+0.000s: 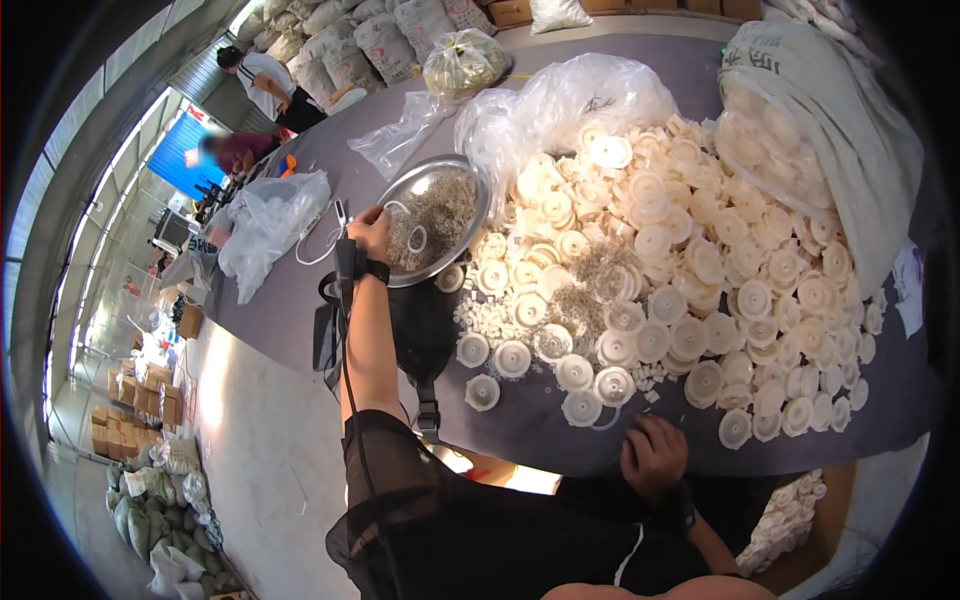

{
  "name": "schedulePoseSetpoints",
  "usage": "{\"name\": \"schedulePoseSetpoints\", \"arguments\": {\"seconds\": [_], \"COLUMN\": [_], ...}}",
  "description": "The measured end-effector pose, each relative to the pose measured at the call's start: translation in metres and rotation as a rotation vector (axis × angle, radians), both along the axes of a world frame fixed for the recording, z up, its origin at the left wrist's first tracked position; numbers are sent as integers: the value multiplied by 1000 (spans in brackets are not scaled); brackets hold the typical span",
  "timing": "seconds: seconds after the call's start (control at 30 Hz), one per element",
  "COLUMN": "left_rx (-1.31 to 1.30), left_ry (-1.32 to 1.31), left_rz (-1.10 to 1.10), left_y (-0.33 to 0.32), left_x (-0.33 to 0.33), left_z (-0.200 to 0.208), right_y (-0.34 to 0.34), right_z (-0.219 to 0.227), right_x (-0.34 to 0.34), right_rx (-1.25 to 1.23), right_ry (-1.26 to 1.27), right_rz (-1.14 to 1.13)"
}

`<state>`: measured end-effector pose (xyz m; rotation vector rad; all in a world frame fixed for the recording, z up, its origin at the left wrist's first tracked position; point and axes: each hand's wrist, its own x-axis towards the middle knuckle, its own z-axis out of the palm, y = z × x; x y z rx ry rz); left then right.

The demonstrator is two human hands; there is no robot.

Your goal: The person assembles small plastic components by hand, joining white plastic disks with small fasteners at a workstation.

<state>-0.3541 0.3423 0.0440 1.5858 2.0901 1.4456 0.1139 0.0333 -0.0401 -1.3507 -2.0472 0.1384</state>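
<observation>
My left hand [370, 232] is at the left rim of a round metal basin [484, 205], its fingers closed on a thin white plastic ring [400, 206]. Small metallic pieces [445, 205] fill the basin, and a second white ring [417, 239] lies on them. My right hand [655, 455] rests at the table's near edge, fingers loosely bent and apart, with nothing visible in them. Just beyond it are a white plastic disc [613, 386] and small white blocks [645, 383]. More metallic pieces [585, 310] lie over the discs.
A large heap of cream plastic discs [700, 260] covers the table's right side, below a big sack [830, 130]. Clear plastic bags [270, 225] lie at the left and back. A white cable [320, 245] runs left of the basin. Two people [265, 85] are at the far left.
</observation>
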Motion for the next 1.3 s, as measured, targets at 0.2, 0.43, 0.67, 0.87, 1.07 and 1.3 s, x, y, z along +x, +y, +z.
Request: {"name": "schedulePoseSetpoints", "arguments": {"seconds": [0.2, 0.43, 0.67, 0.87, 1.07, 1.3], "left_rx": [116, -369, -401, -172, -188, -128], "left_ry": [-629, 382, 263, -239, -356, -394], "left_rz": [-121, 127, 140, 62, 14, 34], "left_y": [17, 9, 5, 12, 9, 14], "left_x": [-8, -74, 18, -18, -11, 7], "left_z": [-6, -65, -38, -44, -34, -28], "right_y": [3, 1, -5, 3, 5, -6], "right_z": [-1, 1, -4, 7, -2, -2], "right_x": [0, -5, 1, -4, -3, 1], "right_rx": [4, 61, 39, -9, 34, 11], "right_ry": [23, 57, -4, 1, 9, 1], "right_rz": [3, 75, 1, -3, 17, 21]}}
